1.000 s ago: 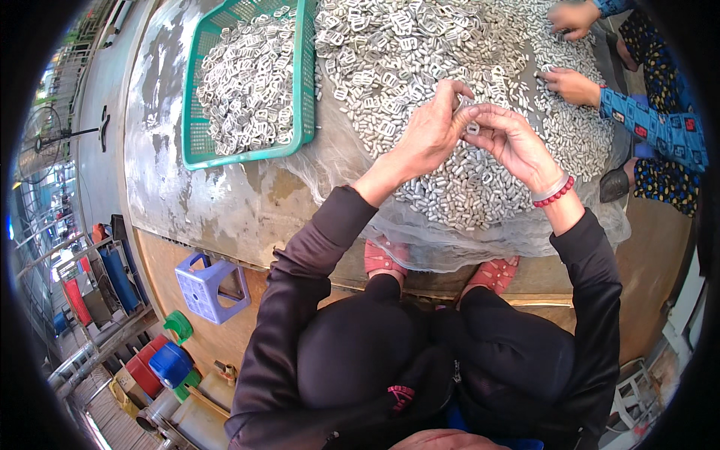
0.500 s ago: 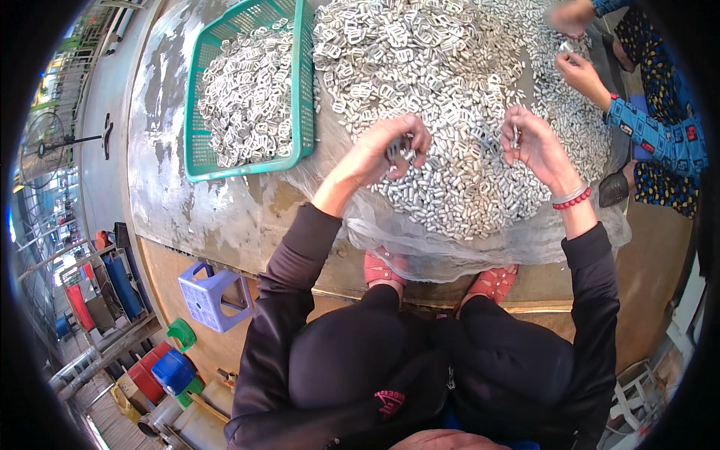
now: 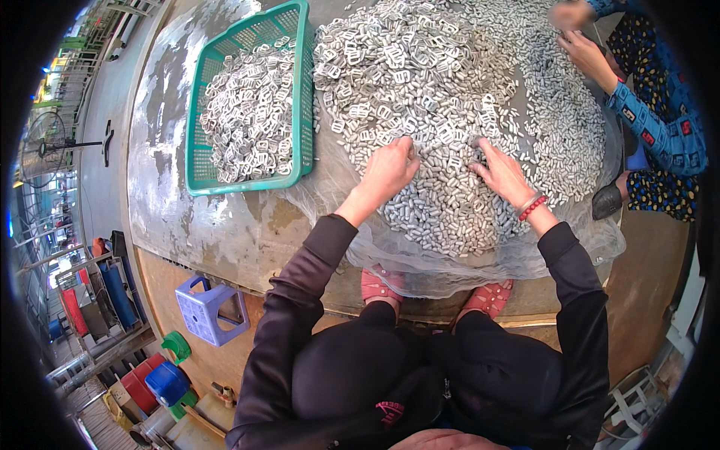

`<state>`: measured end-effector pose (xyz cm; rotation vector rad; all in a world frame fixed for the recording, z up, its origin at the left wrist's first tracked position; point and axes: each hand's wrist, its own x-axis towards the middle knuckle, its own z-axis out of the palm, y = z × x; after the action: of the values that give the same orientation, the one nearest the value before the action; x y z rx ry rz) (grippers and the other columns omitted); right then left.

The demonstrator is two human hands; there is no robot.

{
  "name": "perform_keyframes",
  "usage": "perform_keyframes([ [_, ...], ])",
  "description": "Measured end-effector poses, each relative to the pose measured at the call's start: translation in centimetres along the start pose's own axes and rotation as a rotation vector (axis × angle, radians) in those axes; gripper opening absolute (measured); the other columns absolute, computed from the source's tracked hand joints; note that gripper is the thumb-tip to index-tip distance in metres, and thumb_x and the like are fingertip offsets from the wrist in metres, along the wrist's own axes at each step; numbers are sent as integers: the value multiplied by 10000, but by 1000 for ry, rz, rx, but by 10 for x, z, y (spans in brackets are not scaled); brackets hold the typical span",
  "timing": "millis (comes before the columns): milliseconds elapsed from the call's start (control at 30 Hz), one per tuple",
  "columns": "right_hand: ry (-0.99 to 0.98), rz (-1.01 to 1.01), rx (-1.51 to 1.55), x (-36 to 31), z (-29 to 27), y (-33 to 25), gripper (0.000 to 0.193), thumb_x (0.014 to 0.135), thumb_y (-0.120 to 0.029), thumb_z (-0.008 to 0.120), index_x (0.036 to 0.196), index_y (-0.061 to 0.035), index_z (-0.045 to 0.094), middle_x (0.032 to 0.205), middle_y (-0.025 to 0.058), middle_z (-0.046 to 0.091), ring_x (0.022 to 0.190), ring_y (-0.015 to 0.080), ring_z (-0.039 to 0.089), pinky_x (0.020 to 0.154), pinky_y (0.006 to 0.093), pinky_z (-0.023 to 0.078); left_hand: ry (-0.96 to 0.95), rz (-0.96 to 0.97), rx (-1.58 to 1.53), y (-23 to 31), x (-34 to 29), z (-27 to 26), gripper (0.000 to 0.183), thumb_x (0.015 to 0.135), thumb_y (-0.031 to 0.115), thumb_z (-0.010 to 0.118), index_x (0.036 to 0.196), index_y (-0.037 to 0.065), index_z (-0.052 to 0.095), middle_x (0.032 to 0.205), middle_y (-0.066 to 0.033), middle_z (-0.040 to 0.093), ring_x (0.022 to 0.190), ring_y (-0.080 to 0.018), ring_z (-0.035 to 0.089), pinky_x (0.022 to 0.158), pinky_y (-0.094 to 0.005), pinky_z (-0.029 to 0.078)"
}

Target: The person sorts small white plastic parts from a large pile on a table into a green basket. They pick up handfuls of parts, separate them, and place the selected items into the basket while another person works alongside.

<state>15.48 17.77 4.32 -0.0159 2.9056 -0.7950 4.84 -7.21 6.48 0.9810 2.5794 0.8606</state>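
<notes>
A broad heap of small silvery metal pellets (image 3: 439, 202) is spread before me, with flat slotted metal buckles (image 3: 394, 56) mixed in and thickest at its far left. My left hand (image 3: 388, 171) rests at the heap's near left part, fingers curled together and pointing down; whatever is between them is hidden. To its right, my right hand (image 3: 504, 174) reaches over the pellets with thumb and forefinger apart, and no held piece shows. Left of the heap stands a green plastic basket (image 3: 306, 112) filled with loose buckles (image 3: 251, 105).
Clear plastic sheeting (image 3: 427, 262) lies under the heap's near edge. At the far right a co-worker's hands (image 3: 589, 56) are over the pellets. A purple stool (image 3: 210, 311) stands at the lower left, near a blue container (image 3: 166, 381). My pink shoes (image 3: 491, 296) are by the sheeting.
Both my hands have come down onto the heap from a raised position. My right hand has moved left and its fingers have spread. The co-worker's hands have drawn together.
</notes>
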Motion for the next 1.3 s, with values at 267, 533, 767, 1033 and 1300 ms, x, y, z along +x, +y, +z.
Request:
perform_keyframes([
  [267, 38, 275, 829, 7, -16, -6, 277, 876, -288, 624, 872, -25, 539, 665, 64, 548, 599, 212, 521, 533, 331, 421, -305, -308, -1570, 23, 22, -33, 130, 739, -18, 459, 740, 98, 399, 922, -95, 516, 810, -194, 595, 433, -245, 461],
  [533, -189, 314, 1586, -16, -81, -14, 212, 885, -258, 593, 1007, -91, 546, 798, 12, 534, 593, 93, 469, 418, 177, 337, -118, 241, 187, 40, 45, 28, 408, 799, 361, 692, 945, 1, 566, 845, -178, 620, 719, -328, 630, 652, -420, 511],
  [767, -334, 155, -27, -43, -25, -27, 378, 822, -267, 682, 1039, -16, 500, 714, 166, 603, 707, 325, 630, 608, 460, 485, -155, 43, -151, 16, 54, 0, 270, 838, 250, 610, 782, 6, 511, 825, -127, 610, 753, -248, 637, 650, -405, 512],
  [1033, -162, 162, 106, -46, 3, -28, 227, 821, -187, 617, 837, 17, 518, 678, 219, 593, 720, 425, 595, 617, 475, 460, -538, -210, -1327, 31, 9, -19, 78, 790, 36, 547, 798, 83, 485, 919, -59, 590, 734, -142, 610, 460, -243, 437],
  [1300, -299, 620, 826, -19, -39, -4, 355, 885, -341, 638, 648, -105, 519, 583, -35, 473, 554, 62, 456, 509, 278, 378, -389, 407, 79, 74, -26, 69, 335, 793, 298, 683, 897, 0, 571, 947, -152, 539, 781, -330, 632, 657, -419, 541],
])
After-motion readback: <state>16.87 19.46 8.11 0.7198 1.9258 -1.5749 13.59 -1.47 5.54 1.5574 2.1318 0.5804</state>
